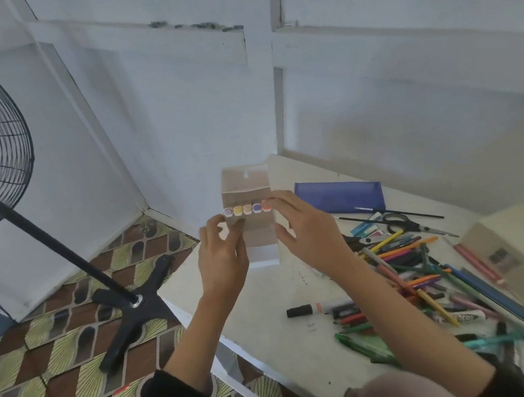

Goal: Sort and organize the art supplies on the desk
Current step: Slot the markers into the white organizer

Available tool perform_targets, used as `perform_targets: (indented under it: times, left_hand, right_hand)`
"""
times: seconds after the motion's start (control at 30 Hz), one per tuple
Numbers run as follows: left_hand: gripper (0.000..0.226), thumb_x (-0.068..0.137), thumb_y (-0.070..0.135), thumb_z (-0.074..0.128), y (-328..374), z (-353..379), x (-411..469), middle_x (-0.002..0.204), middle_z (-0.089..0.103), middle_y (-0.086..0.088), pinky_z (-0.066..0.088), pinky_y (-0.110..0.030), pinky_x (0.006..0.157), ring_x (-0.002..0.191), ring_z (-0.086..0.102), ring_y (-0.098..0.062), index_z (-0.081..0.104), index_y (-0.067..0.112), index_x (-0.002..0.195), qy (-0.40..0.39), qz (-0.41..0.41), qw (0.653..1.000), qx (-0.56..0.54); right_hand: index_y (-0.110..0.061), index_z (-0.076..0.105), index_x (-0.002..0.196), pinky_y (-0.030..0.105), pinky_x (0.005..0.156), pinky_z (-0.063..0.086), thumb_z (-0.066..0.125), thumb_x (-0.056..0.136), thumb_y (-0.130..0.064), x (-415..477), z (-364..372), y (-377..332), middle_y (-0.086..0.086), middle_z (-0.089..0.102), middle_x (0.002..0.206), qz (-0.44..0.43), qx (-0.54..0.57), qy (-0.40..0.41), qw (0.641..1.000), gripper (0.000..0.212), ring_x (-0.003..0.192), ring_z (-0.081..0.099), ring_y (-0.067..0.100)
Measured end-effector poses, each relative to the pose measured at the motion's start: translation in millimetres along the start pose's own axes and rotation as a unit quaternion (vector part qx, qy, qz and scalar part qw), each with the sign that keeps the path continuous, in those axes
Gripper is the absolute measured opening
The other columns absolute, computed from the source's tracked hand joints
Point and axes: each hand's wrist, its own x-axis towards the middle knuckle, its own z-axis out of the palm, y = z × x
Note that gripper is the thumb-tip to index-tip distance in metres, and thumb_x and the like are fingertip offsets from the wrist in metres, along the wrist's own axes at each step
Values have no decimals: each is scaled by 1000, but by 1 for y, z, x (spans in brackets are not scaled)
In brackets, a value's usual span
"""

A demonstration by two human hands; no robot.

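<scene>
Both hands hold tan cardboard marker box (254, 231) w/ pastel caps: left hand (223, 256) curled round lower edge, right hand (303, 226) pinching right side.

Below the fingers (225, 235) of the left hand (223, 258) and right hand (304, 226), both pinching a marker box (251, 232), the desk (265, 299) lies bare as far as a black-capped marker (319, 308). Right of the right fingers, a heap of pens (426, 274) crowds the surface; beyond them lies a blue pouch (339, 201). Leftward is open air, then a fan pole (64, 248).
</scene>
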Motion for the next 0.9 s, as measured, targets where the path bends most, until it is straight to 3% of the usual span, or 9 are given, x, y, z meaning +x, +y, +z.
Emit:
perform_targets:
  times: [0.07,0.17,0.33,0.43,0.53,0.63,0.73,0.8,0.9]
  left_hand:
    - [31,85,0,51,4,3,-9,113,51,-15,47,-35,69,95,52,-32,69,13,107,63,52,996,22]
    - [33,80,4,42,16,12,-23,113,46,-10,37,-32,75,95,49,-29,57,20,105,67,124,990,8]
    - [33,64,-7,54,51,42,-38,104,55,-12,35,-34,72,95,49,-28,63,13,88,-36,202,975,-80]
    - [24,67,-2,47,78,54,-37,92,64,-16,31,-33,69,91,49,-26,68,6,73,-84,243,960,-107]
    - [19,71,4,47,101,69,-32,91,63,-12,29,-32,67,88,49,-25,65,7,68,-129,262,947,-135]
    - [19,73,11,46,116,91,-23,89,60,-7,31,-32,66,84,48,-23,63,10,64,-185,233,943,-151]
    - [24,74,14,44,124,116,-8,84,60,-4,40,-37,66,82,53,-27,67,15,66,-259,113,945,-168]
    - [20,79,8,52,130,137,7,90,63,-6,46,-43,76,91,55,-30,71,14,78,-326,19,932,-155]
    - [22,86,12,54,136,165,27,108,65,-8,48,-43,86,103,57,-29,71,14,99,-394,-5,916,-68]
  right_hand:
    - [-14,54,127,6,57,41,64,85,-16,-16,-3,3,2,56,131,33,-18,8,999,43,76,63,11]
    - [-14,57,125,-3,53,22,59,86,-16,-38,-12,15,2,58,124,117,-28,57,991,39,65,56,6]
    - [-17,58,124,16,45,29,54,87,-14,-80,-41,53,1,56,122,237,-64,87,965,37,57,51,11]
    - [-16,58,121,23,54,36,55,88,-12,-109,-67,77,4,56,122,342,-114,67,930,33,70,61,23]
    - [-16,55,124,33,70,45,49,92,-12,-146,-94,109,7,55,127,483,-113,-1,868,33,93,60,29]
    - [-12,54,126,29,65,37,43,94,-7,-175,-113,140,18,62,109,541,-136,-62,828,34,83,57,31]
    - [-4,59,113,31,64,38,43,91,-2,-183,-122,159,19,62,100,526,-222,-131,810,27,88,58,32]
    - [-6,60,107,32,67,42,44,90,-2,-181,-125,168,15,63,102,514,-244,-149,809,24,92,60,31]
    - [-10,61,104,29,64,45,43,92,-7,-170,-123,172,9,66,102,502,-299,-189,789,21,91,64,26]
